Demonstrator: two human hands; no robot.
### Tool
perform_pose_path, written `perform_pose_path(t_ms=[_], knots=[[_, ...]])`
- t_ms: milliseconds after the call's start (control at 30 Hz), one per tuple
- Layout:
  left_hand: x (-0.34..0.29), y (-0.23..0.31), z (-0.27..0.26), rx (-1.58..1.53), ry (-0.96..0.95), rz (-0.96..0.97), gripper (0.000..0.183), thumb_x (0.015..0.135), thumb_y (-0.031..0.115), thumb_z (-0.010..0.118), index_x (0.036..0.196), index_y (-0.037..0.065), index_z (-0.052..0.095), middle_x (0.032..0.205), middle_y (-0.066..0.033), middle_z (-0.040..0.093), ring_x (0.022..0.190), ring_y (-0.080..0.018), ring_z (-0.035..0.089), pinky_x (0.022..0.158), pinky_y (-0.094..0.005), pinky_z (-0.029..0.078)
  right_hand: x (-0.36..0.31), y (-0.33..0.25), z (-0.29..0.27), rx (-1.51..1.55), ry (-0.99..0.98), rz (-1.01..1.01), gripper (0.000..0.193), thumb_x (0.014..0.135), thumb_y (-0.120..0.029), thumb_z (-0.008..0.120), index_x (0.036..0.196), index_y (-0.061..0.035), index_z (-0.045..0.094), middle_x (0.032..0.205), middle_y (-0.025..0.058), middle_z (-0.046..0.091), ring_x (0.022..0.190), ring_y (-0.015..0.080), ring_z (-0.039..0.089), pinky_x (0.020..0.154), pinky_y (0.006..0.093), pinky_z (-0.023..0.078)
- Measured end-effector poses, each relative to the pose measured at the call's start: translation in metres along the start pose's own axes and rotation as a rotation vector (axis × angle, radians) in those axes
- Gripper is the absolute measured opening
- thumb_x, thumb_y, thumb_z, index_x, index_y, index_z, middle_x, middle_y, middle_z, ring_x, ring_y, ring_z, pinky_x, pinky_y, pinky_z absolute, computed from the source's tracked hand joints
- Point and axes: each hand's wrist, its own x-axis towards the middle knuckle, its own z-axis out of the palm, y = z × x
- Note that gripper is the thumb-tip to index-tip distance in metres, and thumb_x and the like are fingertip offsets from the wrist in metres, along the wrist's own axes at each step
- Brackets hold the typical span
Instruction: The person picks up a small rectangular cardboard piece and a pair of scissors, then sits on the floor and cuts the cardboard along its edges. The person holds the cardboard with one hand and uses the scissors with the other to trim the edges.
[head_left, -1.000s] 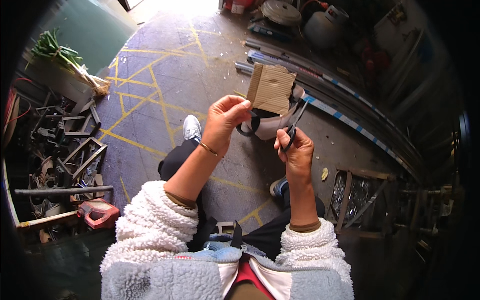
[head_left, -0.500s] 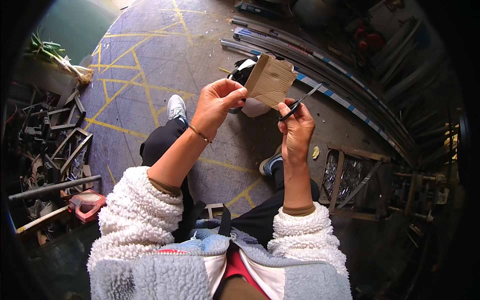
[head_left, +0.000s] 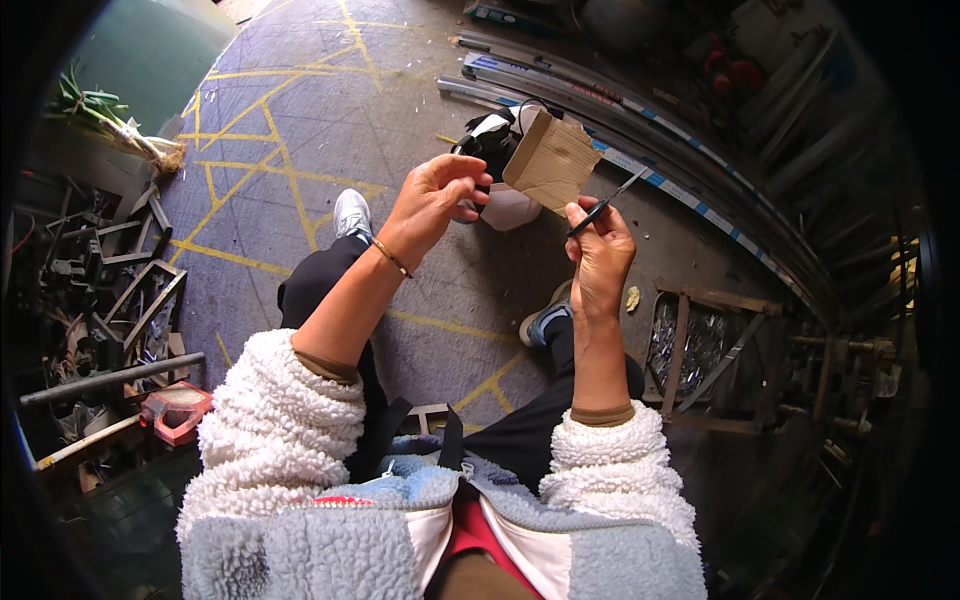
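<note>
My right hand [head_left: 602,252] grips a pair of scissors [head_left: 592,214] with black handles, its grey blades pointing up and to the right. A torn-edged piece of brown cardboard [head_left: 552,160] is pinched in the same hand, standing out beyond the fingertips with a fold along its left side. Just left of the cardboard, my left hand [head_left: 437,205] is raised with its fingers curled loosely and apart. Nothing shows in it, and a gap separates it from the cardboard.
Behind the cardboard is a black and white object [head_left: 487,128], partly hidden. Long metal profiles [head_left: 640,172] lie along the far right. Metal scrap frames [head_left: 150,300] and a red-rimmed object [head_left: 175,410] are at left, near green onions [head_left: 120,125]. A rusty frame [head_left: 715,360] stands at right.
My left hand has let go of the cardboard and its fingers have spread. The cardboard has tilted and shifted slightly right with my right hand, and the scissors have turned a little.
</note>
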Motion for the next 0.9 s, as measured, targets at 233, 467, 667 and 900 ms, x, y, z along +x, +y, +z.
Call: perform_pose_path(t_ms=[233, 467, 667, 900], knots=[[0.002, -0.004, -0.002, 0.074, -0.032, 0.079, 0.020, 0.090, 0.007, 0.067, 0.108, 0.000, 0.061, 0.098, -0.0073, 0.067, 0.091, -0.0163, 0.067, 0.078, -0.0273, 0.057, -0.002, 0.000, 0.000, -0.006, -0.004, 0.023, 0.015, 0.085, -0.001, 0.073, 0.096, -0.0019, 0.065, 0.071, -0.0015, 0.061, 0.050, 0.0030, 0.046, 0.043, 0.0181, 0.032], [-0.002, 0.003, 0.003, 0.071, -0.059, -0.021, 0.021, 0.090, 0.015, 0.072, 0.103, 0.001, 0.066, 0.092, -0.0078, 0.070, 0.079, -0.0131, 0.068, 0.070, -0.0253, 0.057, -0.008, -0.001, 0.003, -0.021, -0.046, 0.055, 0.015, 0.085, -0.003, 0.074, 0.096, -0.0028, 0.065, 0.072, -0.0024, 0.061, 0.052, 0.0020, 0.047, 0.045, 0.0181, 0.033], [-0.003, 0.005, 0.007, 0.088, 0.003, -0.019, 0.018, 0.088, 0.018, 0.075, 0.094, 0.002, 0.068, 0.082, -0.0061, 0.070, 0.069, -0.0111, 0.067, 0.062, -0.0239, 0.056, -0.011, 0.001, 0.011, -0.056, -0.037, 0.060, 0.014, 0.087, -0.006, 0.073, 0.098, -0.0027, 0.066, 0.073, -0.0040, 0.060, 0.054, 0.0015, 0.045, 0.047, 0.0173, 0.033], [-0.003, 0.008, 0.007, 0.108, 0.035, -0.013, 0.016, 0.088, 0.016, 0.074, 0.093, 0.002, 0.068, 0.082, -0.0061, 0.069, 0.070, -0.0111, 0.067, 0.065, -0.0260, 0.059, -0.012, 0.003, 0.013, -0.049, -0.052, 0.034, 0.013, 0.087, -0.006, 0.073, 0.097, -0.0037, 0.065, 0.075, -0.0042, 0.061, 0.055, 0.0010, 0.046, 0.049, 0.0170, 0.035]])
